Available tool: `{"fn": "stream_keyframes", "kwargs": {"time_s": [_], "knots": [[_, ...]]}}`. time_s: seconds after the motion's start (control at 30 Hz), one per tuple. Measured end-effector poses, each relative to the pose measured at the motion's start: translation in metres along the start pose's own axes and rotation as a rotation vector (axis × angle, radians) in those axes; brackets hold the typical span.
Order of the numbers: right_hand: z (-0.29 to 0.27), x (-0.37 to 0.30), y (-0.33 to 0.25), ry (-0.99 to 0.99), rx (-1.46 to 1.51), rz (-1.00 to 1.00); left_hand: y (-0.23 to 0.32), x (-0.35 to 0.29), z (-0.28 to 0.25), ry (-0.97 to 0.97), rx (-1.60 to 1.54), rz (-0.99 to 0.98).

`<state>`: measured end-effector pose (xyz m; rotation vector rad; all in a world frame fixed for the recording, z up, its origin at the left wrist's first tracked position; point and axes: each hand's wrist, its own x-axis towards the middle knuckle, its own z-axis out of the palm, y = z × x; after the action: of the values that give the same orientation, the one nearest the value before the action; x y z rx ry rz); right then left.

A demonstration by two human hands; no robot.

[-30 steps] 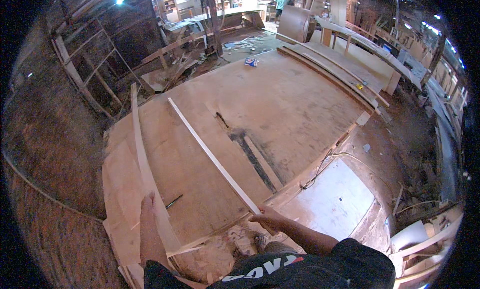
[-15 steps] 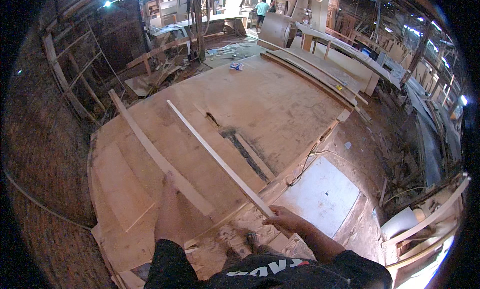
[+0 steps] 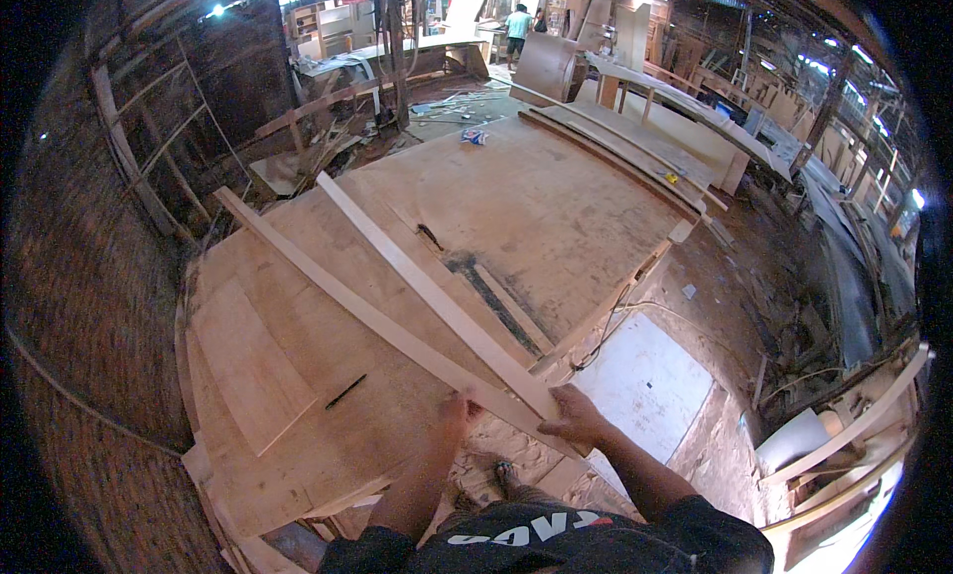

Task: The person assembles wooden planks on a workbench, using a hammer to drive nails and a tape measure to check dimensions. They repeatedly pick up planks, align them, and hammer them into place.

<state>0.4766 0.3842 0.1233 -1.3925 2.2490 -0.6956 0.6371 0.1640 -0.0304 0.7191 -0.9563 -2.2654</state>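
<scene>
Two long wooden strips lie slantwise over a big plywood-topped table point(image 3: 556, 187), their near ends meeting at its front edge. My left hand point(image 3: 462, 412) is closed on the edge of the left wooden strip point(image 3: 347, 298), close to its near end. My right hand point(image 3: 578, 418) grips the near end of the right wooden strip point(image 3: 427, 291), thumb on top. The left strip's end runs close by my right fingers; whether they touch it I cannot tell. A thin dark stick point(image 3: 345, 391) rests on the plywood left of my left hand.
A thin tapered panel point(image 3: 248, 360) lies at the table's left. Boards point(image 3: 615, 137) are stacked at the far right edge, and a cable point(image 3: 601, 341) hangs over the right side. A white sheet point(image 3: 645, 390) lies beyond my right hand. Another person point(image 3: 517, 28) stands far back.
My left hand has moved right and nearer, bringing the left strip toward the right one and uncovering the dark stick. The right strip has turned to show its broad face.
</scene>
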Motion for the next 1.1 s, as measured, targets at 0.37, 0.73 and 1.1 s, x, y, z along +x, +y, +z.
{"fn": "stream_keyframes", "kwargs": {"time_s": [0.37,0.73,1.1], "knots": [[0.047,-0.031,-0.014,-0.267,0.277,0.155,-0.009,-0.095,0.015,-0.1,-0.062,-0.542],[0.032,-0.044,-0.04,-0.376,-0.054,0.059,-0.004,-0.08,-0.07,-0.246,-0.162,-0.672],[-0.098,-0.189,0.047,-0.589,0.036,0.44,0.03,-0.053,-0.003,0.285,-0.59,-0.43]]}}
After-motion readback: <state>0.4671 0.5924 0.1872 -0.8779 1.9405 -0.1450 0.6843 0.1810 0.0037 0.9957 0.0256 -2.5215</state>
